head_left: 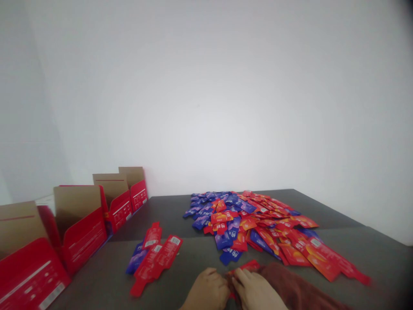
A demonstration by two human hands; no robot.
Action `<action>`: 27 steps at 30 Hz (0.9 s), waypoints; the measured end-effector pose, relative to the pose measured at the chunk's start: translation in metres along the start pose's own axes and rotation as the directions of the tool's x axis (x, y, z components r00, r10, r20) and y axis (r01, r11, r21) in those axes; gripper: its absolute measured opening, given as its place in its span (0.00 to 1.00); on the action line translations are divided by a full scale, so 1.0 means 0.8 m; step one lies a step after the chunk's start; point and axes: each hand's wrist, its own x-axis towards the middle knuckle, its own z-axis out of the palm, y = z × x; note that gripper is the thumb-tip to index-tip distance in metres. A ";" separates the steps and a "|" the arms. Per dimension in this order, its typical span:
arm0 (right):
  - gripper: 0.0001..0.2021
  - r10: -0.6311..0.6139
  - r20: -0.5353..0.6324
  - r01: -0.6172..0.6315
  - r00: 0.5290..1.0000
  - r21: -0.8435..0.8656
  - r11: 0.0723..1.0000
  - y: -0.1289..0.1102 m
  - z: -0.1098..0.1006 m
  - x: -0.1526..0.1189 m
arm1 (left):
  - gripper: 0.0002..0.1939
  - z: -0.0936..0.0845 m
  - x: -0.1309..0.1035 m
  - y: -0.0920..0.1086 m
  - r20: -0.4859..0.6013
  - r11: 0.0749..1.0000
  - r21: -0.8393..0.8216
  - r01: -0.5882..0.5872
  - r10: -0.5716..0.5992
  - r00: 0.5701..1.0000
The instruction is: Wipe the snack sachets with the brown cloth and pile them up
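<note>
At the bottom centre, my left hand [209, 289] is closed, its fingers curled near the end of a red packet [251, 265]; what it grips is hidden. Beside it, my right hand [254, 289] has its fingers closed over the same red packet. A brown-red sleeve [290, 282] lies to the right of that hand. Just beyond the hands spreads a large pile of red and purple packets [238, 234]. To the left, several red packets [161, 254] lie with a purple packet [137, 258] partly under them.
Open red boxes with brown inner flaps stand in a row along the left side, the nearest box [35, 273] at the lower left and the farthest box [138, 193] by the wall. The dark table [190, 254] reaches back to a white wall [226, 107].
</note>
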 end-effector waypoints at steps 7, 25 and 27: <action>0.16 0.070 0.070 -0.072 0.995 0.016 0.997 0.040 -0.009 -0.016 | 0.08 -0.008 0.001 -0.001 -0.008 0.999 0.014 -0.029 0.029 1.000; 0.21 0.246 0.229 -0.232 0.942 -0.084 0.969 0.040 -0.022 -0.003 | 0.05 -0.030 0.002 -0.003 0.102 0.983 -0.105 0.152 -0.142 0.985; 0.23 0.285 0.254 -0.251 0.924 -0.155 0.955 0.054 -0.022 -0.015 | 0.06 -0.032 0.004 -0.002 0.128 0.978 -0.121 0.170 -0.155 0.980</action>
